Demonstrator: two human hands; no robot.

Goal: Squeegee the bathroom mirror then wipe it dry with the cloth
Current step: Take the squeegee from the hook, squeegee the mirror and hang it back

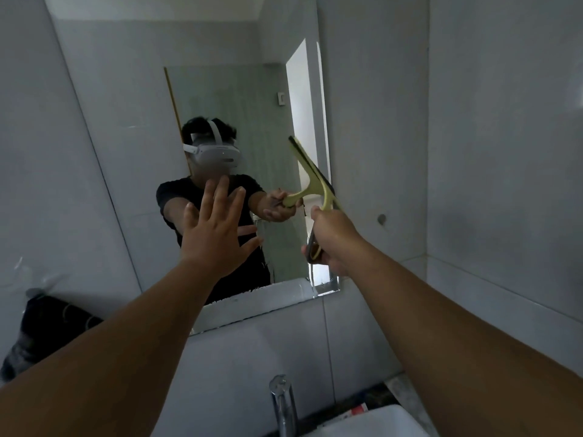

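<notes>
The mirror (132,121) hangs on a pale tiled wall and reflects me. My right hand (334,244) is closed around the handle of a yellow-green squeegee (326,200). Its black-edged blade lies tilted against the glass near the mirror's right edge, about halfway up. My left hand (214,228) is open with fingers spread, its fingertips at or on the glass left of the squeegee. Droplets and streaks show along the mirror's lower edge (268,298). I see no wiping cloth that I can name for sure.
A dark bundle (41,329) hangs or rests low on the left wall; I cannot tell what it is. A chrome tap (282,405) and the rim of a white basin (378,419) sit below the mirror. A tiled ledge (473,279) runs along the right wall.
</notes>
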